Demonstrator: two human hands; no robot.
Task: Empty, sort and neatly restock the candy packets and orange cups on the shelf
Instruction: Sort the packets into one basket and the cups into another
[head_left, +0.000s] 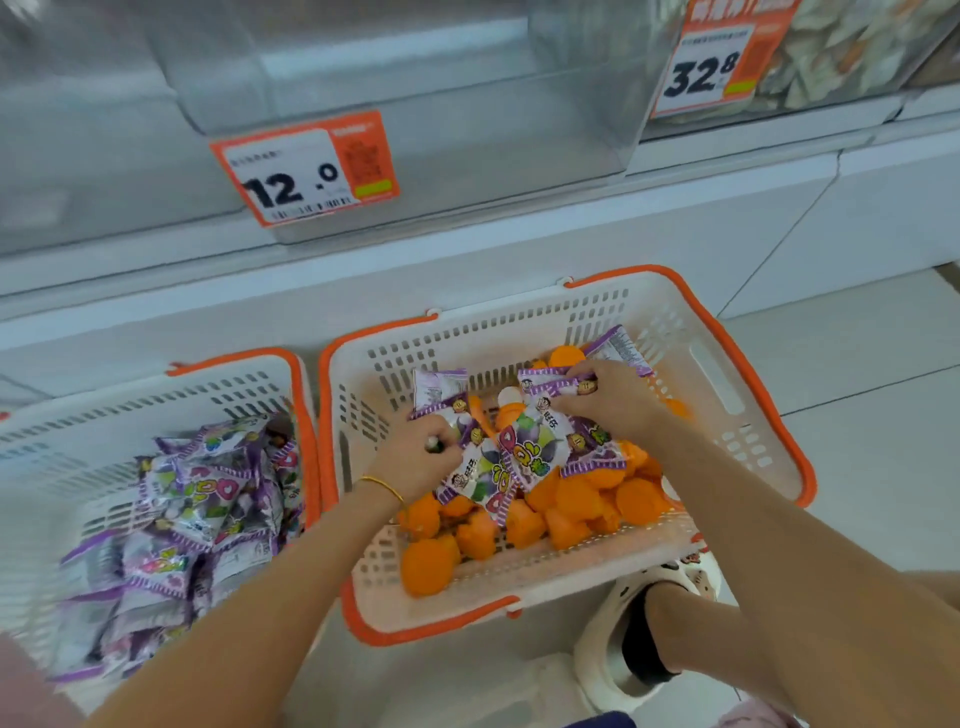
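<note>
Presently: two white, orange-rimmed baskets below the shelf (467, 244).

Left basket (244, 359): a heap of purple candy packets (171, 519), too overlapped to count.

Right basket (519, 312): a dozen-plus orange cups (582, 514) under several more packets.

Left hand (421, 460): reaching in, fingers (441, 434) curled, gripping packets.

Right hand (615, 400): palm down, fingers (582, 375) pinching packets.

Two price tags (306, 169) above.

The one head-worn wide-angle camera looked forward and steeply down from just above the person's forearms. It sat close over two white slotted plastic baskets with orange rims, the left basket (244, 358) cut by the frame's left edge and the right basket (519, 332) near centre. The left hand (421, 460) and right hand (621, 402), gripping purple-and-white candy packets (519, 452), sat mid-frame. Along the top edge curved clear plastic shelf bins (415, 78).
</note>
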